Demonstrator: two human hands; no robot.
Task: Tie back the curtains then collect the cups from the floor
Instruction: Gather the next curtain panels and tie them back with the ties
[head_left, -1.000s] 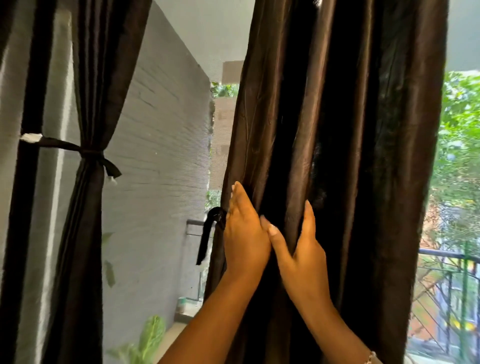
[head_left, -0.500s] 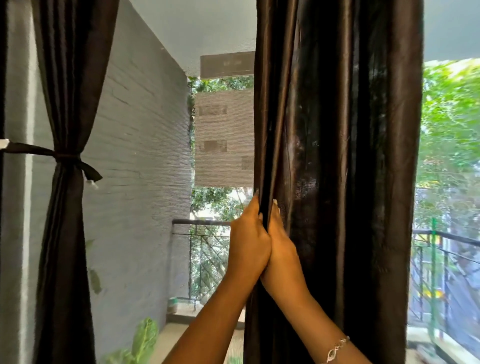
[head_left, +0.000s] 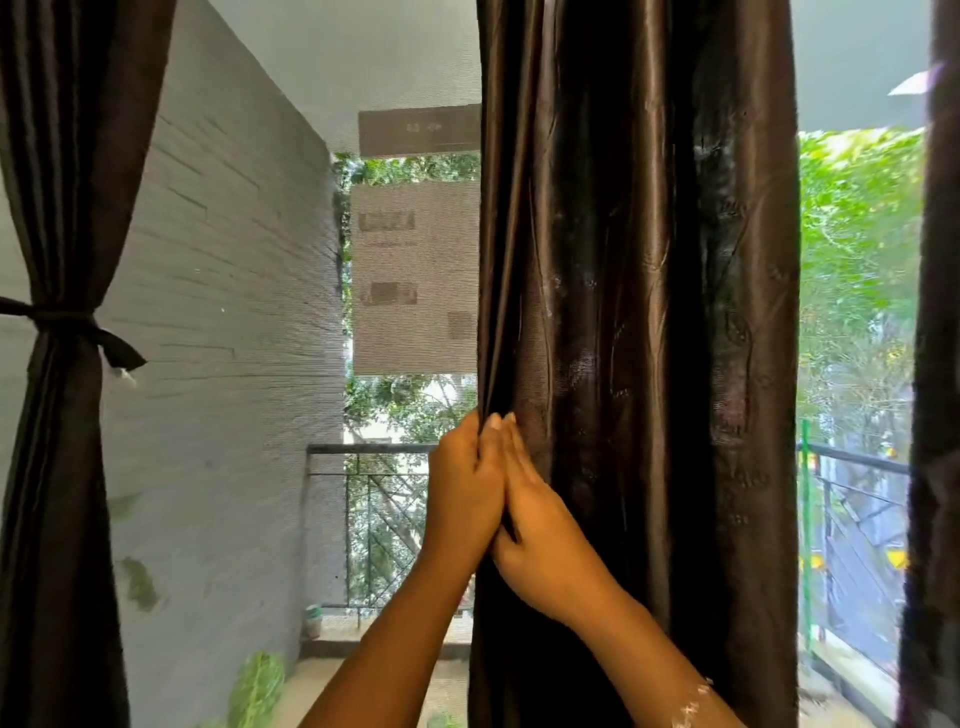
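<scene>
Curtain edge (head_left: 488, 312) sits gripped in left hand (head_left: 465, 499), right hand (head_left: 545, 535) pressed alongside.

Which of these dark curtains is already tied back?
The left curtain: a dark tie cinches it. The middle curtain and the far-right curtain hang straight, with no tie showing.

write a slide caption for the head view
Left hand grips the middle curtain, right hand pressed alongside; far-left curtain already tied back.
</scene>
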